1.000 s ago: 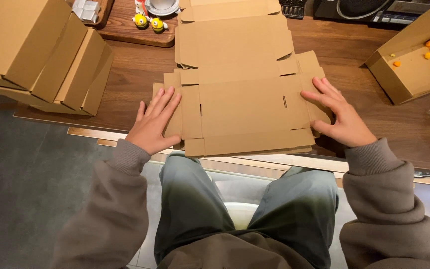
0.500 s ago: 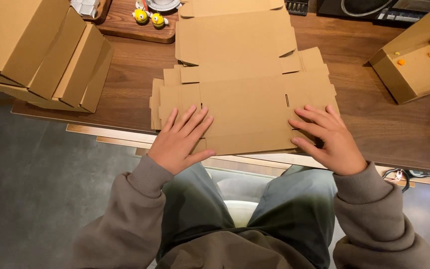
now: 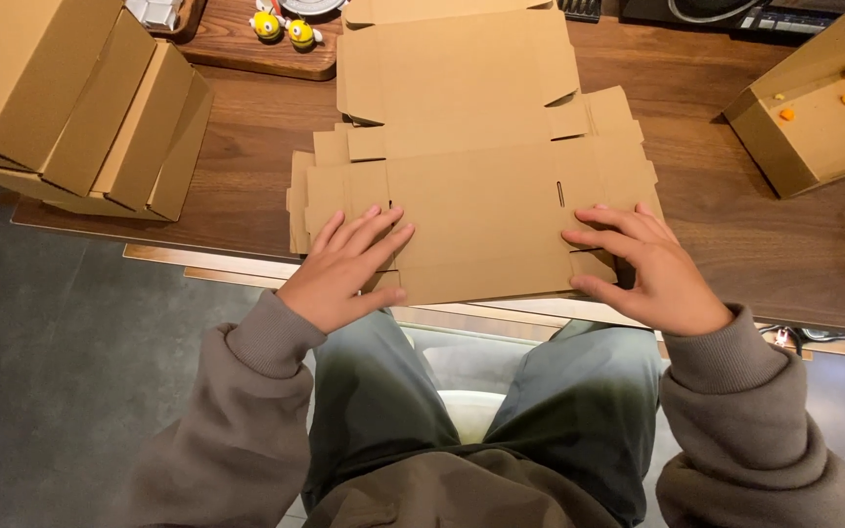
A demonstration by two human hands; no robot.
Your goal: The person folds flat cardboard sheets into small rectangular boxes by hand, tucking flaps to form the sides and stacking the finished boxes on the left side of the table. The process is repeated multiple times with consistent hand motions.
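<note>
Both the left hand and right hand lie open, palms flat on the near edge of the unfolded cardboard box blank, which overhangs the bench and could slip toward the lap.

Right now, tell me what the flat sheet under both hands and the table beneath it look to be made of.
Flat sheet: looks like brown corrugated cardboard, matte, with die-cut slots and creased flaps. Table: seems dark wood or a wood-look veneer, with visible grain and a low sheen; which one, I cannot tell.
</note>
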